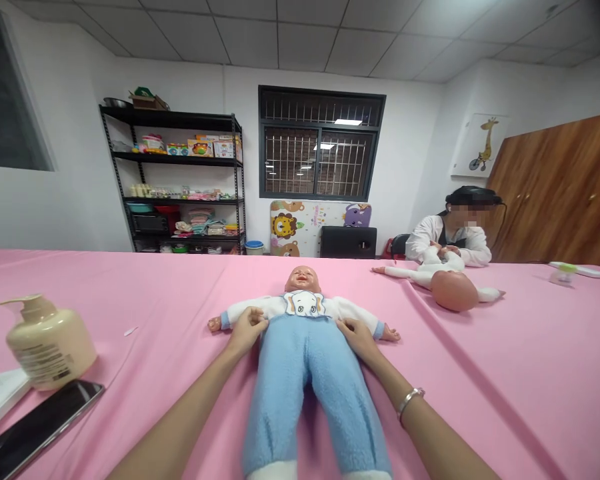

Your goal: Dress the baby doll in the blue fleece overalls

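Note:
A baby doll (pixel 303 280) lies on its back on the pink tablecloth, head away from me and arms spread. It wears a white top with an elephant-face front (pixel 306 305) and fuzzy light-blue trousers (pixel 285 373). At the waist, my left hand (pixel 247 329) is closed, thumb and fingers pinching the trousers' left edge. Opposite it, my right hand (pixel 359 335) pinches the waistband's right edge, with some fingertips hidden. The waistband sits just below the elephant front. White feet show at the trouser ends, cut off by the frame.
Left on the pink tablecloth (pixel 170 287) are a beige pump bottle (pixel 53 343), a phone (pixel 40 427) and a white object (pixel 0 397). At the right, a seated person (pixel 450 230) handles a second doll (pixel 455 290). A black shelf rack (pixel 175 160) stands behind.

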A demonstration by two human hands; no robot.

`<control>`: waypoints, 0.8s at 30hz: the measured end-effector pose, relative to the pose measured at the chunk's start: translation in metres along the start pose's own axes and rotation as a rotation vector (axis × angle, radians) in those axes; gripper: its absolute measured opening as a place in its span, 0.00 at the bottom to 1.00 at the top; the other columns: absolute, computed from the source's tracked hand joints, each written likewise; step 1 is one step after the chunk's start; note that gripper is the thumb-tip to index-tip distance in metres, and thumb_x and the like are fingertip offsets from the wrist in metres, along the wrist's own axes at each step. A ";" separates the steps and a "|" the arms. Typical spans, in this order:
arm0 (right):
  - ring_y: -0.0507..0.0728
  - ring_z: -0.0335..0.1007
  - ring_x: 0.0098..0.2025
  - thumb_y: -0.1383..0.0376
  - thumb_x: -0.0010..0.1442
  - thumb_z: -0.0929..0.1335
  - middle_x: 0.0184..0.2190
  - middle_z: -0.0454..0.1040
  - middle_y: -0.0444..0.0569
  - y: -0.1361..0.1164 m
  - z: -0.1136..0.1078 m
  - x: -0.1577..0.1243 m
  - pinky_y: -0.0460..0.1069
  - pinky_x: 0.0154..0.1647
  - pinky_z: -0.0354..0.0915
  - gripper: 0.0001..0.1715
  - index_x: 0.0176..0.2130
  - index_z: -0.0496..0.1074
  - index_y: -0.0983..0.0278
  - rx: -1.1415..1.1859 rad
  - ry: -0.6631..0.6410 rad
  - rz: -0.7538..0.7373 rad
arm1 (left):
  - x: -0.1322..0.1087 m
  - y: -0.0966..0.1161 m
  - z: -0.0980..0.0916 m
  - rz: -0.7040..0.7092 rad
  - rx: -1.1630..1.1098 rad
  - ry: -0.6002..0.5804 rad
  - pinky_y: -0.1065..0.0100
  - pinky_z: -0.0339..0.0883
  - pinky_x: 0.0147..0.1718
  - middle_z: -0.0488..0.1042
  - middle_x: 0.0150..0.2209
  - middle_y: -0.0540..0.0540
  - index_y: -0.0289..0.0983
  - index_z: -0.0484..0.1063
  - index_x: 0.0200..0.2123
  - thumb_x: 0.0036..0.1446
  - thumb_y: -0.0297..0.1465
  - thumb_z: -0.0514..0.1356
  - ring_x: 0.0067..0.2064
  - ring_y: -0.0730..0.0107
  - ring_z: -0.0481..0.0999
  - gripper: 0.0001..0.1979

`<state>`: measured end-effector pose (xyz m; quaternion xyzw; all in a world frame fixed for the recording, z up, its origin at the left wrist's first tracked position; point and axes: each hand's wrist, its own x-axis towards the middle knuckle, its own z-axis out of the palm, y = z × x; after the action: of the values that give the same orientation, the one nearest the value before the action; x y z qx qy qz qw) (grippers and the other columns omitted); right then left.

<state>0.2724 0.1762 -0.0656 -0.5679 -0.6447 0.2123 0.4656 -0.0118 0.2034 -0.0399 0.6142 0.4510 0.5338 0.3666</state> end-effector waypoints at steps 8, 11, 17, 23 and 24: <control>0.57 0.66 0.37 0.70 0.58 0.57 0.31 0.73 0.52 0.000 0.004 0.004 0.48 0.37 0.55 0.16 0.26 0.70 0.66 -0.333 0.063 0.067 | -0.010 0.065 0.013 0.332 0.464 0.046 0.62 0.62 0.44 0.71 0.36 0.47 0.37 0.65 0.33 0.50 0.26 0.50 0.42 0.63 0.70 0.07; 0.57 0.66 0.41 0.70 0.60 0.56 0.35 0.73 0.52 -0.004 0.003 0.003 0.47 0.39 0.55 0.18 0.29 0.71 0.66 -0.444 0.023 0.127 | -0.009 0.086 0.032 0.385 0.623 -0.054 0.62 0.61 0.45 0.72 0.37 0.46 0.37 0.67 0.33 0.53 0.26 0.49 0.43 0.63 0.69 0.08; 0.59 0.63 0.48 0.64 0.63 0.55 0.43 0.70 0.53 0.000 0.007 0.001 0.50 0.46 0.56 0.18 0.39 0.70 0.65 -0.504 -0.067 0.093 | -0.004 0.082 0.083 0.266 0.902 -0.130 0.62 0.61 0.45 0.71 0.43 0.40 0.35 0.68 0.42 0.55 0.30 0.53 0.46 0.59 0.69 0.12; 0.62 0.56 0.56 0.58 0.62 0.53 0.54 0.62 0.57 0.011 0.015 0.008 0.56 0.56 0.53 0.25 0.53 0.62 0.65 -0.218 -0.008 0.013 | -0.017 0.068 0.107 0.193 0.825 0.074 0.51 0.55 0.51 0.63 0.54 0.38 0.37 0.65 0.51 0.55 0.39 0.54 0.55 0.50 0.61 0.21; 0.61 0.51 0.59 0.56 0.62 0.53 0.57 0.58 0.57 0.007 0.016 0.011 0.57 0.58 0.50 0.28 0.56 0.59 0.67 -0.095 0.011 -0.015 | -0.017 0.066 0.106 0.176 0.733 0.088 0.53 0.54 0.53 0.62 0.55 0.37 0.36 0.64 0.52 0.55 0.38 0.54 0.56 0.51 0.60 0.22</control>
<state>0.2638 0.1928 -0.0749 -0.5857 -0.6559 0.1748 0.4429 0.1031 0.1695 -0.0013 0.7176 0.5728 0.3923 0.0557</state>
